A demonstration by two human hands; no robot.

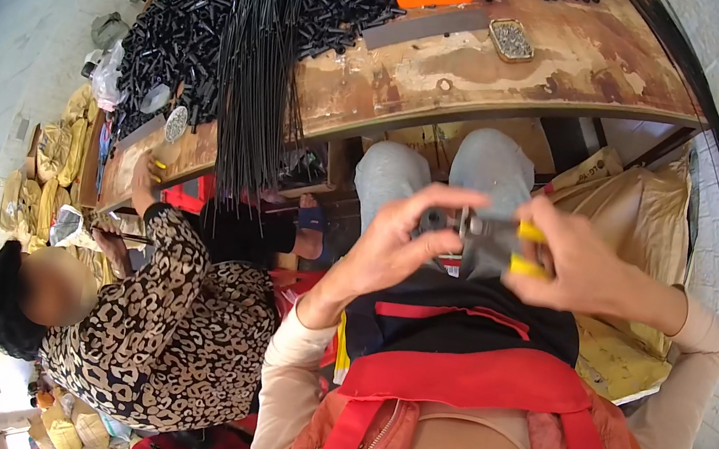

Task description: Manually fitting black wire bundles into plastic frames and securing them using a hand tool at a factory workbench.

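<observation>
Left hand (404,234) has thumb and fingertips curled around a small black piece (429,221), held up over the lap, short of the near edge of the surface (591,59). Right hand (576,263) is wrapped around the yellow grips of some pliers (525,267), and the two grips sit apart. The pliers' head is right by the left fingertips. It's kinda blurry there, so I can't tell if it's actually biting the piece or just beside it.

What could go wrong imo: with fingertips that close to the head, a hard squeeze might nip skin if the piece rolls. A loose pinch could also let it twist off line or drop into the lap.

Pliers lie roughly sideways, nose to the person's left, grips to the right. The piece's long axis looks about sideways too, with its round end facing left.
</observation>
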